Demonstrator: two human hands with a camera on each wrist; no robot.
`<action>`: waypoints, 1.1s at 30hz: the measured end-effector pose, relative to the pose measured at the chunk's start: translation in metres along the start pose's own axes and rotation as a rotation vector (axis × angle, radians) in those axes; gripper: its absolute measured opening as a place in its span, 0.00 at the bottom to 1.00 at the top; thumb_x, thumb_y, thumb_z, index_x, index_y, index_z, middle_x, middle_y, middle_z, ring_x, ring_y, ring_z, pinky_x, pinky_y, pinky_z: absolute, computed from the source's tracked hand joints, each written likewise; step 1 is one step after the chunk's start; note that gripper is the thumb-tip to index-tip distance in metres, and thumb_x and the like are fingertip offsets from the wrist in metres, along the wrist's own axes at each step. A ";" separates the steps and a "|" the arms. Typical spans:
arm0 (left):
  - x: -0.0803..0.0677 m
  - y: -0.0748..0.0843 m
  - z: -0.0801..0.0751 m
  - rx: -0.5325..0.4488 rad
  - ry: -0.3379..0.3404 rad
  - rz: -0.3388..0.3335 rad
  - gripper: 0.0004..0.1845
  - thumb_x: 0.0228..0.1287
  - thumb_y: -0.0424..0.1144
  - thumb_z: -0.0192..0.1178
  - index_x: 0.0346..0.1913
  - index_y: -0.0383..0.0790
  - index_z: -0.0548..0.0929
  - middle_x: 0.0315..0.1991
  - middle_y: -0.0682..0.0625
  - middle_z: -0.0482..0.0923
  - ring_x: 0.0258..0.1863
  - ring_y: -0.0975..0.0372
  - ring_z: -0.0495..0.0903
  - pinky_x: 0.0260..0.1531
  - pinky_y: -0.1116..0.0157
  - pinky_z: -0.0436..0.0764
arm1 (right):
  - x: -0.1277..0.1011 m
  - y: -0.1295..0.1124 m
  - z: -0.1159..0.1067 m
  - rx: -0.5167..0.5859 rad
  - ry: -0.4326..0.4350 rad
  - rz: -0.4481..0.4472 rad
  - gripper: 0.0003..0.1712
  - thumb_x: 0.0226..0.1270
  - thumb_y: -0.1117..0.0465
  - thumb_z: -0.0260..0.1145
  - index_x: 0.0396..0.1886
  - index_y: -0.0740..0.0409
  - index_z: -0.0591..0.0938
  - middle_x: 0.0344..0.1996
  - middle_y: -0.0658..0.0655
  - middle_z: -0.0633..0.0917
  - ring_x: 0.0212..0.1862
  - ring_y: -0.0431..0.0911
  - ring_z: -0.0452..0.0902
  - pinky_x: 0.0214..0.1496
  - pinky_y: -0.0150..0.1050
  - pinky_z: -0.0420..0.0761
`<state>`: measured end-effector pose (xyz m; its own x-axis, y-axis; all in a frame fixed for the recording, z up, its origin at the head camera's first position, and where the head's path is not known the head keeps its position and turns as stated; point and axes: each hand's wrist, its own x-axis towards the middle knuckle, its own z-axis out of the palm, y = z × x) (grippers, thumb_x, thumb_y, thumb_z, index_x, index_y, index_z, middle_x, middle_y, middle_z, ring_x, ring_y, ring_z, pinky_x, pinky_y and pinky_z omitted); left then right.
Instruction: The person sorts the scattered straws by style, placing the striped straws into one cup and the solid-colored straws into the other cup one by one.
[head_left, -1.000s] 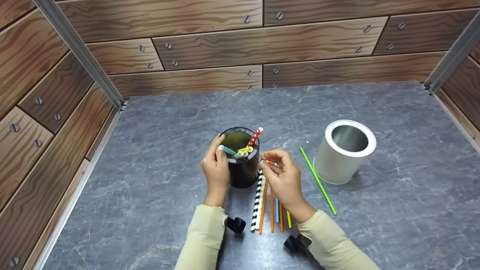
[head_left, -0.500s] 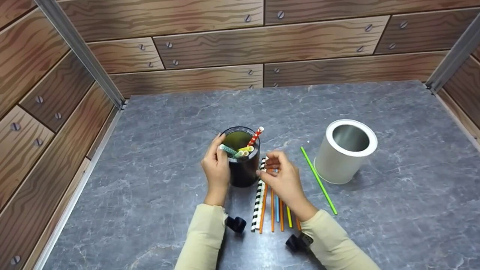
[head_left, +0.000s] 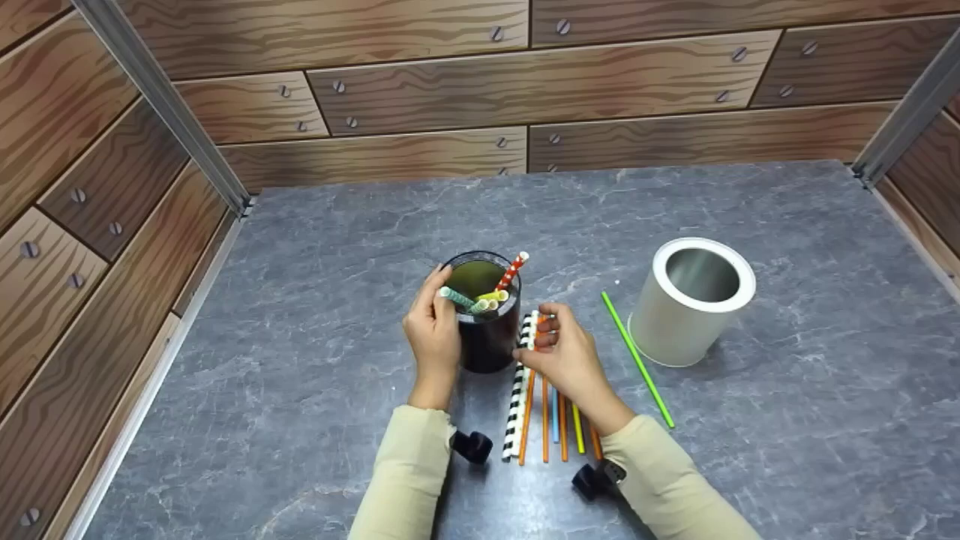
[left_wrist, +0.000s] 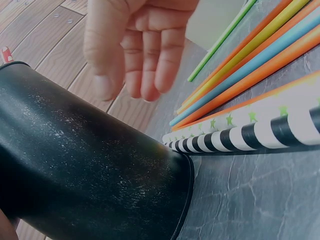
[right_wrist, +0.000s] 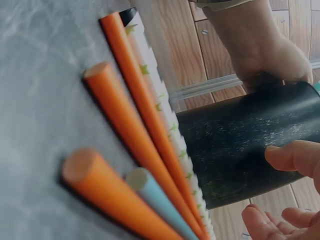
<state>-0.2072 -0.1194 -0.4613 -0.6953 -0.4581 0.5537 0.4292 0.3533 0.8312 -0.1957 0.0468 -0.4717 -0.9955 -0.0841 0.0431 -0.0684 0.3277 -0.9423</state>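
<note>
My left hand [head_left: 435, 337] grips the black can [head_left: 489, 346] on its left side, fingers at the rim. Inside the can stand a red dotted straw [head_left: 512, 272], a teal straw [head_left: 456, 298] and a few yellow and pale ones. To the can's right, my right hand [head_left: 566, 364] hovers over a row of straws, thumb and fingers apart with nothing between them. Under it lie a black-and-white striped straw [head_left: 514, 420], a white straw with green stars [left_wrist: 229, 121], a blue straw [left_wrist: 250, 70], a yellow straw [head_left: 577, 429] and several orange straws [right_wrist: 115, 115].
A white can [head_left: 671, 330] stands upright at the right, its open top showing a bare metal inside. Beside it a bright green straw [head_left: 637, 360] lies slanted on the grey marbled table [head_left: 337, 262]. Wood-patterned walls [head_left: 420, 97] enclose the back and sides.
My right hand has drawn down and slightly right from beside the can's rim, and its thumb and fingers have spread apart. The left hand stays on the black can.
</note>
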 end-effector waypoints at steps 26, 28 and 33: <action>0.001 0.000 0.000 0.003 0.000 0.001 0.16 0.60 0.25 0.48 0.48 0.31 0.82 0.51 0.39 0.79 0.55 0.48 0.75 0.59 0.61 0.72 | 0.015 0.013 0.006 -0.261 -0.093 0.108 0.43 0.38 0.65 0.75 0.58 0.66 0.68 0.32 0.58 0.81 0.33 0.47 0.77 0.36 0.38 0.78; 0.001 0.000 0.000 -0.001 0.000 0.004 0.16 0.60 0.25 0.48 0.48 0.31 0.82 0.50 0.39 0.79 0.55 0.48 0.75 0.58 0.60 0.72 | 0.015 0.012 0.007 -0.263 -0.092 0.099 0.43 0.37 0.65 0.75 0.58 0.66 0.68 0.32 0.59 0.81 0.34 0.48 0.77 0.37 0.40 0.78; 0.000 -0.002 0.000 0.005 0.005 0.012 0.17 0.59 0.25 0.47 0.47 0.31 0.82 0.49 0.40 0.80 0.55 0.51 0.76 0.57 0.60 0.73 | 0.016 0.013 0.011 -0.260 -0.094 0.080 0.43 0.36 0.65 0.75 0.56 0.69 0.68 0.33 0.61 0.81 0.37 0.51 0.77 0.40 0.43 0.79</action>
<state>-0.2082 -0.1200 -0.4627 -0.6872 -0.4581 0.5639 0.4346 0.3628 0.8243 -0.2122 0.0391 -0.4873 -0.9889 -0.1314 -0.0701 -0.0168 0.5661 -0.8242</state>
